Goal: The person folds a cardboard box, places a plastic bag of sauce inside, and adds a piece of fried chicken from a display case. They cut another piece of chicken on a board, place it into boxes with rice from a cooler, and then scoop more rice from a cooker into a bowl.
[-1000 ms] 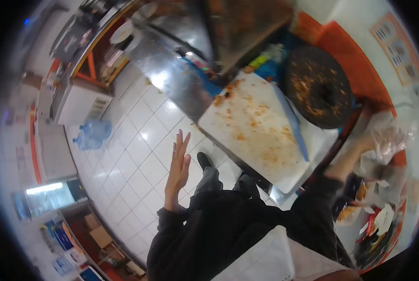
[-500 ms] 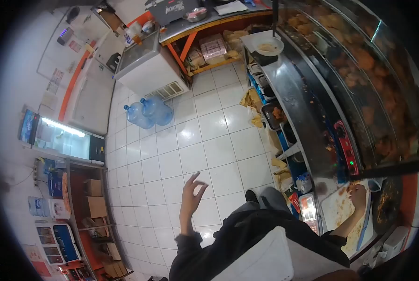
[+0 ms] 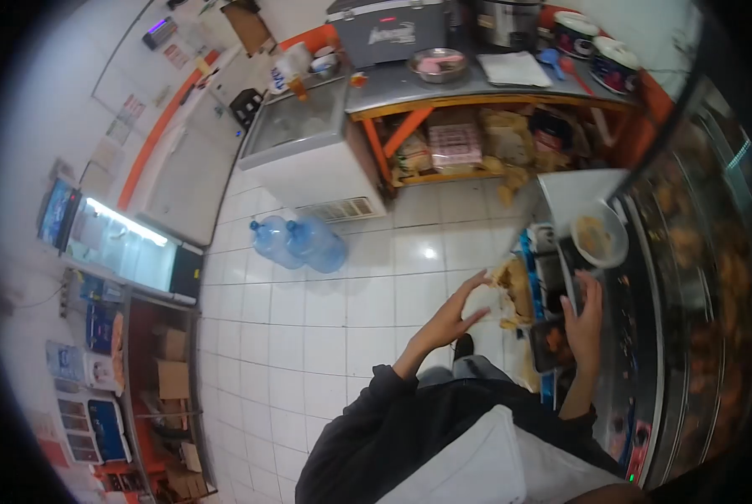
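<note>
My left hand point(image 3: 450, 322) is in the air over the floor, thumb apart from the fingers, with nothing in it. Just beyond its fingertips is crumpled brown paper point(image 3: 514, 294) along the counter's side. My right hand point(image 3: 585, 323) is raised with its fingers stretched out, holding nothing. Closest to it is a white bowl point(image 3: 611, 252) with a pale brown residue, on the near end of the metal counter. A dark tray of orange-brown food pieces point(image 3: 550, 343) sits on the shelf between my hands, partly hidden behind my right hand.
On the right stands a glass display case of fried food point(image 3: 686, 277). Two blue water jugs point(image 3: 315, 245) are on the tiled floor beside a chest freezer point(image 3: 317, 172). A back table point(image 3: 493, 94) bears a grey cooler point(image 3: 388, 34) and a metal bowl point(image 3: 437, 74). Shelves point(image 3: 153, 370) line the left.
My view has shifted along the counter toward the back table. My right hand has left the stained white board and come up by the bowl. My left hand has reached forward and right.
</note>
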The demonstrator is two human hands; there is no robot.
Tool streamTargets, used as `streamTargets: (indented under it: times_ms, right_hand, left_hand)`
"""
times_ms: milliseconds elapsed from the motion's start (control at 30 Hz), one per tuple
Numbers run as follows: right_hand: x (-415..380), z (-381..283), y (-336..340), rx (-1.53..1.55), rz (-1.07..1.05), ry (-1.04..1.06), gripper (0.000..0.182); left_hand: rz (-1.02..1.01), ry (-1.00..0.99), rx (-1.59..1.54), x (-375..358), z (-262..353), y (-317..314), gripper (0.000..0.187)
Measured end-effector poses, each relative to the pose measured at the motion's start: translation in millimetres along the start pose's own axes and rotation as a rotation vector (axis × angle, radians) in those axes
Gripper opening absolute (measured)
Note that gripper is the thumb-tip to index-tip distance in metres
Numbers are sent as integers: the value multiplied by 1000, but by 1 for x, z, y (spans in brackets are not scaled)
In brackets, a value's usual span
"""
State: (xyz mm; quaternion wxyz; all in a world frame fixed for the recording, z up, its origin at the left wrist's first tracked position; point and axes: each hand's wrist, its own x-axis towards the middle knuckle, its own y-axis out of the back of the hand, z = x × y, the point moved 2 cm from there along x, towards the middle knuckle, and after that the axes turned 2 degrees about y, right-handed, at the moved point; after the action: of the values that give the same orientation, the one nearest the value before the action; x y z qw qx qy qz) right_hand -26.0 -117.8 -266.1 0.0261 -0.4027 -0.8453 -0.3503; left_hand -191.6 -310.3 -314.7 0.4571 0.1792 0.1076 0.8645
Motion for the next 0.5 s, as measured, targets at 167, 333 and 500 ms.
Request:
streamTargets:
  times_ms: [167,333,500]
  right_hand:
    - [125,-97,-174,579,-324,491,63]
    - [199,-42,-437,907,-645,-43,66]
    - [345,-155,-395,1519,-992,-395,71]
  left_hand:
    - [531,548,-882,67,-99,93,65]
    - [711,19,-192,135,-90,172,63]
    - [445,-351,897,260,-166,260,45]
